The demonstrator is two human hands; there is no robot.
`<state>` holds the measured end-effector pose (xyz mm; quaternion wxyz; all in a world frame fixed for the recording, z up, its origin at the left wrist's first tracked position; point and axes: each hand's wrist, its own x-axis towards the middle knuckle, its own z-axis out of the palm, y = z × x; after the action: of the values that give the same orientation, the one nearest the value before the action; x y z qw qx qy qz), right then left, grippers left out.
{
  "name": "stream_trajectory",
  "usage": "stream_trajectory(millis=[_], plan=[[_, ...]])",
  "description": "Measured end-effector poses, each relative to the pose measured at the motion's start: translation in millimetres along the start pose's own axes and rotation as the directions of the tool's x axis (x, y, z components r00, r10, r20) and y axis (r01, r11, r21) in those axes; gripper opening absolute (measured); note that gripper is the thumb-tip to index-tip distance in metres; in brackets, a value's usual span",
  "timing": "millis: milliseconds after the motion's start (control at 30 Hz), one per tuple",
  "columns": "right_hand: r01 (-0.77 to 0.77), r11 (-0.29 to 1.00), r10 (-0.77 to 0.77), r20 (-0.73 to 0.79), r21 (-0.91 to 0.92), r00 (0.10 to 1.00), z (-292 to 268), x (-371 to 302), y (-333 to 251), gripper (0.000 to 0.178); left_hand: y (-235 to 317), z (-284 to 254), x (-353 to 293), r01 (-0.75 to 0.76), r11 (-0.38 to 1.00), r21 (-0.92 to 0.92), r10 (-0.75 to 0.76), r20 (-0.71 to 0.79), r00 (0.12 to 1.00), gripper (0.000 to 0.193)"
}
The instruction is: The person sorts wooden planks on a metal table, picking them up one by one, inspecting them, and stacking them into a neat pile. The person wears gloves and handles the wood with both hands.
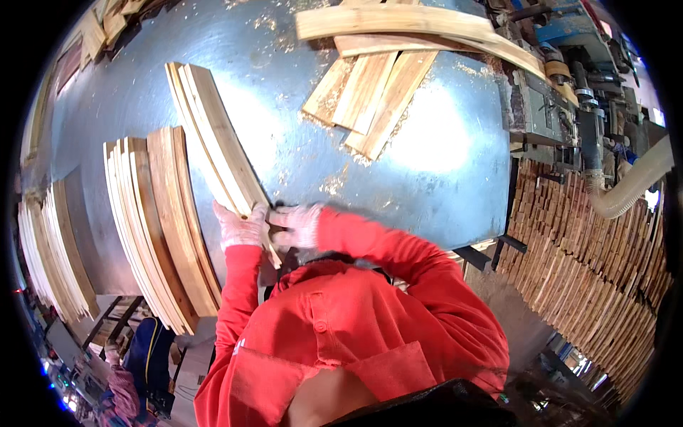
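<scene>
Two or so narrow wooden boards lie side by side on the metal table, their near ends at my body. My left hand, in a pale work glove, grips those near ends, its thumb across the top. Just right of it, my right hand, gloved too, reaches in from the right with its fingers stretched out and apart. Its fingertips are beside the boards' near end; whether they touch the wood I cannot tell. A thin end of wood sticks out below, between my hands.
Left of my arm stand stacked boards, with another stack farther left. Loose planks lie crossed at the back, near a machine with a hose. Piled wood fills the right side. Another person is at lower left.
</scene>
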<state>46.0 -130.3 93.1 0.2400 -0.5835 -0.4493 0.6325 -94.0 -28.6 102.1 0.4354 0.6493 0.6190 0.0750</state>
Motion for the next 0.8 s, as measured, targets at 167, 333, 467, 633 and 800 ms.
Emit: stream_trajectory(millis=[167,333,467,633,800], plan=[[-0.381,0.393,-0.402,-0.529,-0.837,0.748,-262,-9,-27,0.074,3,4,2,-0.049,0.994,0.094,0.056,-0.075,0.996,0.094],[-0.569,0.268,-0.065,-0.604,-0.777,0.794,-394,31,-40,0.105,13,0,11,-0.041,0.956,0.29,0.076,-0.111,0.991,0.095],[-0.467,0.234,0.111,-0.454,-0.853,0.884,-394,51,-51,0.096,2,-13,40,-0.116,0.915,0.386,0.168,-0.103,0.981,0.102],[0.182,0.128,0.279,0.212,-0.975,0.937,-292,51,-74,0.02,19,-30,57,-0.012,0.929,0.369,0.022,-0.022,1.0,0.097],[0.596,-0.117,-0.668,0.507,-0.794,0.545,-206,117,-63,0.009,39,-16,50,-0.197,0.968,0.157,0.199,0.004,0.98,0.107]])
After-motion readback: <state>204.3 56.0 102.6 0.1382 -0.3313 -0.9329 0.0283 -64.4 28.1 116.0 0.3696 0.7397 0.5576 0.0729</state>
